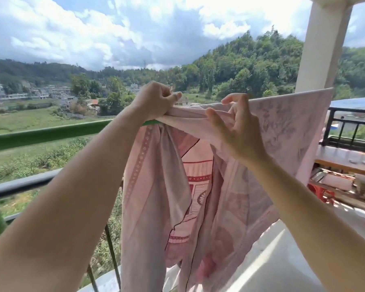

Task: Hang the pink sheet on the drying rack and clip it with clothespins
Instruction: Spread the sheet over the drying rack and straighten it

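Pink sheet (282, 123) draped over the green rack rail (51, 133), bunched at its left end.
Left hand (154, 100) grips the bunched cloth at the rail; right hand (238, 127), blurred, has half-curled fingers at the top fold, grip unclear; cloth hides the rail beneath.

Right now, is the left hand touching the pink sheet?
Touching. The head view shows the left hand gripping the bunched pink sheet where it crosses the green bar.
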